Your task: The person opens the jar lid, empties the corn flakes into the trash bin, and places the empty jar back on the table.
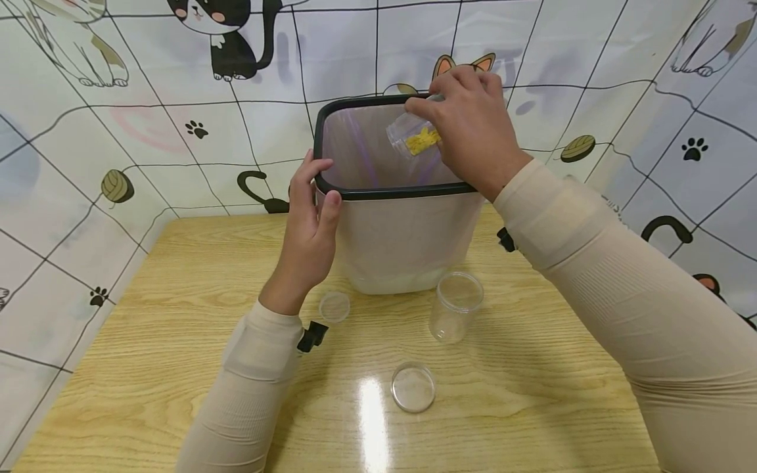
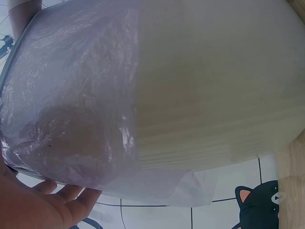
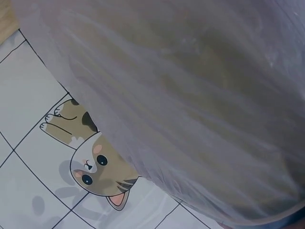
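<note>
A whitish trash bin [image 1: 408, 243] with a black rim and a thin plastic liner [image 2: 71, 95] stands at the back of the table. My left hand [image 1: 307, 230] holds its rim at the left, thumb outside at the front corner and a finger over the edge. Over the bin's mouth, my right hand [image 1: 473, 125] grips a small clear plastic jar [image 1: 399, 135], tilted, with small yellow pieces [image 1: 422, 140] inside. The right wrist view shows mostly the bin's lined side [image 3: 181, 95]; the jar is hidden there.
A larger clear jar [image 1: 455, 309] stands in front of the bin. Two round clear lids lie on the wooden table [image 1: 508, 407]: a small lid [image 1: 334, 307] by my left wrist and a larger lid [image 1: 413, 387] nearer me. A cat-patterned backdrop [image 1: 248, 131] rises behind.
</note>
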`<state>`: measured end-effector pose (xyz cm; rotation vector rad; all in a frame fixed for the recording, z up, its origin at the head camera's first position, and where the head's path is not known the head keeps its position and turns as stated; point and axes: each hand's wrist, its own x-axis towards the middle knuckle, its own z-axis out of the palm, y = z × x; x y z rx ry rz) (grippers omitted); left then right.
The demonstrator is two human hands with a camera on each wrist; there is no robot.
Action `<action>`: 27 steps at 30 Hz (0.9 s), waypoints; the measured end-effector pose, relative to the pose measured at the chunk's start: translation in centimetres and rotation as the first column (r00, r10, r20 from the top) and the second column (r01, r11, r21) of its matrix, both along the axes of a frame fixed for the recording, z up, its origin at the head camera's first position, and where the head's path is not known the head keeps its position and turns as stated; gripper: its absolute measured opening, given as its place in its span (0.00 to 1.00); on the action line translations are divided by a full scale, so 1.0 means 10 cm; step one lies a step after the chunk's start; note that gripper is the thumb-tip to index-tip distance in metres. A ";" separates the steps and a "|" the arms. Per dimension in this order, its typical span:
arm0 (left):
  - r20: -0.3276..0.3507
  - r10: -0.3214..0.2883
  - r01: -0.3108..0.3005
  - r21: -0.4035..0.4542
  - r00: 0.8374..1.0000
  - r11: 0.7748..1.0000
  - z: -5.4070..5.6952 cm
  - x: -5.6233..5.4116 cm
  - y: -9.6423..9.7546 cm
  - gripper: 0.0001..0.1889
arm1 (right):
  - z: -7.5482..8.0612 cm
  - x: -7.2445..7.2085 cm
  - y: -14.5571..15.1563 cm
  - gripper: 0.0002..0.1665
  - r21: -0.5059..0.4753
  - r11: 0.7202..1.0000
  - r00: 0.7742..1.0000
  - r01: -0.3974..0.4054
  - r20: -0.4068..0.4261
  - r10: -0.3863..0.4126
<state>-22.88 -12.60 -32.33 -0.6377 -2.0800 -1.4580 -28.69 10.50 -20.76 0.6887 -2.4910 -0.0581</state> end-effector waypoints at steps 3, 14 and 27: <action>0.001 0.001 -0.001 -0.001 1.000 1.000 0.00 0.00 0.00 0.40 | 0.00 0.00 0.00 0.31 0.007 1.000 1.000 0.004 -0.005 -0.004; -0.007 -0.008 0.008 0.007 1.000 1.000 0.00 0.00 0.01 0.41 | 0.00 0.01 0.00 0.31 0.010 1.000 1.000 -0.006 -0.026 0.006; -0.010 -0.001 0.001 0.005 1.000 1.000 0.00 -0.01 0.00 0.40 | 0.01 0.01 -0.01 0.32 0.031 1.000 1.000 -0.008 -0.016 0.008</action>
